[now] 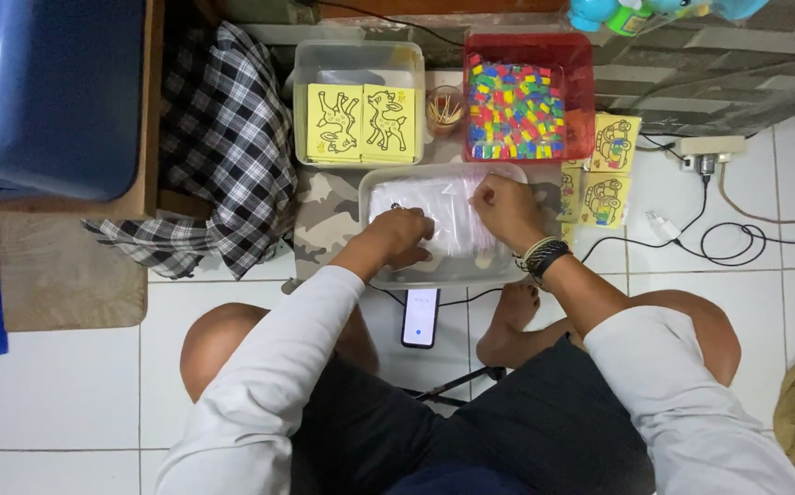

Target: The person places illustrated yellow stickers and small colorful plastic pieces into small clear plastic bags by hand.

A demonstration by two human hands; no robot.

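Knees spread on the tiled floor [67, 385] frame a phone [420, 317]. Beyond it, both hands work inside a clear tub [374, 183]: left hand [404, 235] and right hand [505, 207] each seemingly pinch a clear plastic bag [448, 220], steadying it within the tub.

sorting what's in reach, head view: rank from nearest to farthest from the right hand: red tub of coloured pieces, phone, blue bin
From the right hand:
1. red tub of coloured pieces, just beyond it.
2. phone, on the floor between the knees.
3. blue bin, far left corner.
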